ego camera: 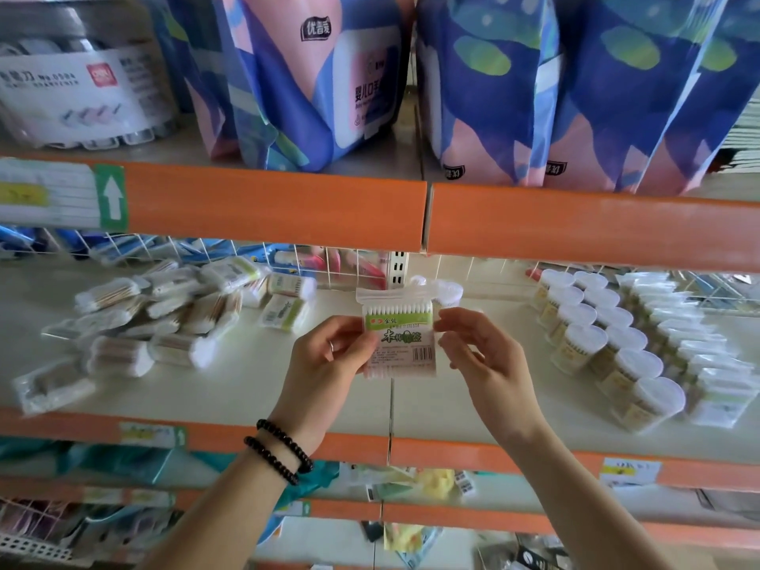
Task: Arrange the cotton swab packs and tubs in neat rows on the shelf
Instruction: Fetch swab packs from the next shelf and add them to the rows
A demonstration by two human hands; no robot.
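In front of me stands a shop shelving unit (255, 380) with cream boards and orange front strips (283, 203). White wire dividers (699, 290) run along the back of the middle level. On the level above sit blue-and-pink bags (312, 76). Below are more goods, too blurred for me to name. The light is soft and even.

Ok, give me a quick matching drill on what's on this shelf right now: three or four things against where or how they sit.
Things:
1. held swab pack
2. loose swab packs
3. swab tubs
4. blue and pink bags

Places:
A. shelf above
B. neat rows, right side
C. jumbled heap, left side
D. pinched between left hand and right hand

Pairs: 1-D, 2-C, 3-B, 4-A
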